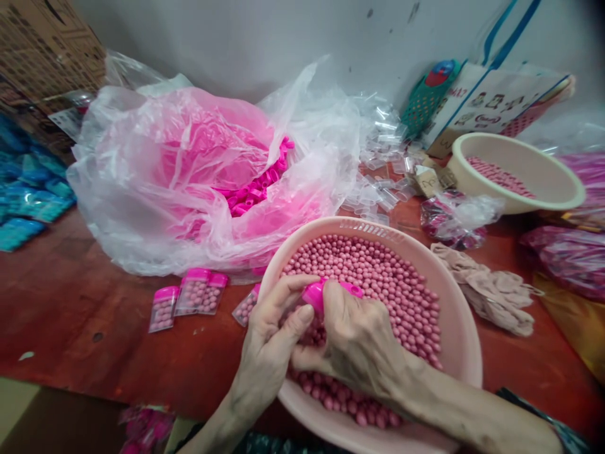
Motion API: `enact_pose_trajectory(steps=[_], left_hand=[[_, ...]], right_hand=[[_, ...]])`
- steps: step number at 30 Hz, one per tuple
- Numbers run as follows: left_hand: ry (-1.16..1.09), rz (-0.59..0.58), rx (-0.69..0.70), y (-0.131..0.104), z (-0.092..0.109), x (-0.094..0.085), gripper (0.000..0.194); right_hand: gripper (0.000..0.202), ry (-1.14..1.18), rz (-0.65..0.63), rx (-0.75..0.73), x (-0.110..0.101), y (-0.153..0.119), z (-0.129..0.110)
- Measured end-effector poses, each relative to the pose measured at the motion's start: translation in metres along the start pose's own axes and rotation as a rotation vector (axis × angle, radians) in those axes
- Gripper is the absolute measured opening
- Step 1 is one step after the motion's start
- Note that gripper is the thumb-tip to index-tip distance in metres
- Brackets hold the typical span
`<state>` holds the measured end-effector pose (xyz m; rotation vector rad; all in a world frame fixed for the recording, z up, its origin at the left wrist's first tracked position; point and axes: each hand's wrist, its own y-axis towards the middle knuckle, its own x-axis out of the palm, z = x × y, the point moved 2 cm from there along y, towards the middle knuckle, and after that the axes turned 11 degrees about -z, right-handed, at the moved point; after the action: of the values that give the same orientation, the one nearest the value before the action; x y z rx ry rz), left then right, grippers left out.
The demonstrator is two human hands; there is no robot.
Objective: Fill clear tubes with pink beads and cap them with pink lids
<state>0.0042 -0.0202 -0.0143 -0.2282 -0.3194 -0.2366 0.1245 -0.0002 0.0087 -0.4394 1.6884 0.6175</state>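
Pink cap [316, 294] pinched between both hands [314, 334].

A basin [466, 353] of beads [378, 277] sits lower centre on the tabletop [70, 315]. Filled packets [189, 299] lie to its left, a large bag [189, 170] behind them, and a second basin [520, 176] at upper right.

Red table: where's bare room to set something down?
Free: red table left of the filled packets, below the big plastic bag. Small strip right of the cloth. Crowded: behind the pink basin, clear sleeves piled up.
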Motion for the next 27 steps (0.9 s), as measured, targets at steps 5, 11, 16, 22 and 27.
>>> enact_pose_trajectory(steps=[5, 11, 16, 22, 27], left_hand=[[-0.195, 0.023, 0.01, 0.007, 0.001, 0.003, 0.031], [-0.223, -0.074, -0.009, 0.009, -0.001, 0.003, 0.032], [-0.084, -0.113, -0.002, 0.003, -0.002, 0.0, 0.028], [-0.023, -0.003, 0.084, -0.004, 0.004, 0.004, 0.024], [0.161, 0.469, 0.395, -0.012, 0.015, -0.028, 0.039]], right_hand=[[0.035, 0.297, -0.076, 0.117, -0.001, 0.0, 0.004], [0.028, 0.311, -0.082, 0.166, -0.003, -0.006, 0.004], [0.028, 0.034, -0.037, 0.05, 0.0, -0.008, -0.005], [0.043, 0.159, -0.084, -0.005, -0.008, -0.013, -0.007], [0.067, 0.307, -0.16, 0.165, -0.022, -0.018, 0.041]])
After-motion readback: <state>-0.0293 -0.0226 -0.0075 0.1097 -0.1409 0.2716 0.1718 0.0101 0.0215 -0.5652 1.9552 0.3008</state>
